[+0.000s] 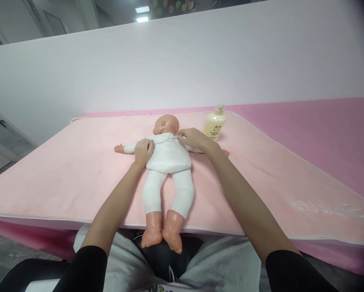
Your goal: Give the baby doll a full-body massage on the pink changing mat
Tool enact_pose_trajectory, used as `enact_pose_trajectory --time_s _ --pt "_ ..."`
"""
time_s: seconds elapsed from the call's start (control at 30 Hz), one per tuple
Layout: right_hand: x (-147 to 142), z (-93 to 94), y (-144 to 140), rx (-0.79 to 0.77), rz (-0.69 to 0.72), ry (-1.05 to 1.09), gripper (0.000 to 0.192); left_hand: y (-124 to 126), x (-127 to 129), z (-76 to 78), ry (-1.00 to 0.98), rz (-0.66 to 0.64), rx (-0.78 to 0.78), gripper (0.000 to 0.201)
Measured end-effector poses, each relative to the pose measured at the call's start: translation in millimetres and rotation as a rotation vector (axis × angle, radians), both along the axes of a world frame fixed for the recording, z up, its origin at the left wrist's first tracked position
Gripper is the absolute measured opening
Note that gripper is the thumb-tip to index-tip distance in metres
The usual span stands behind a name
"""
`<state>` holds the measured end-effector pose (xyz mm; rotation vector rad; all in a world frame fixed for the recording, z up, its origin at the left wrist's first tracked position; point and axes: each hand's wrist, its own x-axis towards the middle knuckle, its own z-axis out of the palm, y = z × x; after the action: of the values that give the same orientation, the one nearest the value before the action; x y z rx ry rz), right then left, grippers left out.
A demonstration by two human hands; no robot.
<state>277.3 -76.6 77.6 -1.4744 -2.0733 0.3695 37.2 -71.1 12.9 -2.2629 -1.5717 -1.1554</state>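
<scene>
Evidently both hands were on the baby doll, which lay face down on the pale pink mat, its head turned to the left and its bare feet hanging past the near edge of the mat above the person's lap. The doll wore a white top and white leggings, and its left arm stretched out flat across the mat with the small hand showing beyond the sleeve. The left hand rested on the doll's left shoulder and upper back, fingers lying loosely together and flat against the white cloth, not clamped around anything. The right hand lay on the doll's right shoulder just below the neck, its fingers extended and close together, with the fingertips touching the cloth near the collar; whether they pinched the fabric could not be told. Both forearms were bare, with black sleeves pushed up above the elbows. A cream-coloured pump bottle stood upright on the mat just beyond the right hand, near the doll's head but apart from it. The mat covered a darker pink table set against a pale wall
</scene>
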Motion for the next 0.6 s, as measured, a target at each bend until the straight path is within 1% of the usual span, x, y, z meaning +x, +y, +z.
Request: enact_pose_trajectory --time_s 0.07,0.17,0.23,0.3,0.37,0.4,0.47,0.53,0.57,0.6 --pt "-1 -1.1 2 0.021 -0.03 0.009 0.019 -4 2 4.1 0.052 0.112 -0.099 0.047" --pt "-2 -5.1 2 -0.05 -0.105 -0.073 0.027 -6 5 12.0 0.133 0.279 -0.29 0.055" --pt "-1 -9.1 2 -0.127 -0.133 -0.1 0.034 -6 4 16.3 0.155 0.318 -0.382 0.061" --pt "0 -13.9 3 -0.189 -0.125 -0.068 0.037 -6 2 18.2 0.131 0.289 -0.445 0.067" --pt "3 -18.7 6 -0.211 -0.121 0.013 0.034 -5 0 17.4 0.034 0.18 -0.508 0.068" --pt "4 -21.0 8 -0.212 -0.124 0.061 0.031 -5 0 16.1 -0.061 0.085 -0.534 0.066" --pt "5 -24.9 13 -0.19 -0.136 0.178 0.029 -6 2 12.8 -0.322 -0.16 -0.562 0.056" --pt "5 -28.3 18 -0.154 -0.158 0.3 0.034 -7 7 10.3 -0.581 -0.381 -0.57 0.047" --pt "5 -29.9 20 -0.13 -0.173 0.358 0.038 -8 10 10.0 -0.677 -0.449 -0.575 0.048" --pt "4 -31.4 23 -0.107 -0.19 0.417 0.042 -9 13 10.5 -0.744 -0.481 -0.582 0.05"
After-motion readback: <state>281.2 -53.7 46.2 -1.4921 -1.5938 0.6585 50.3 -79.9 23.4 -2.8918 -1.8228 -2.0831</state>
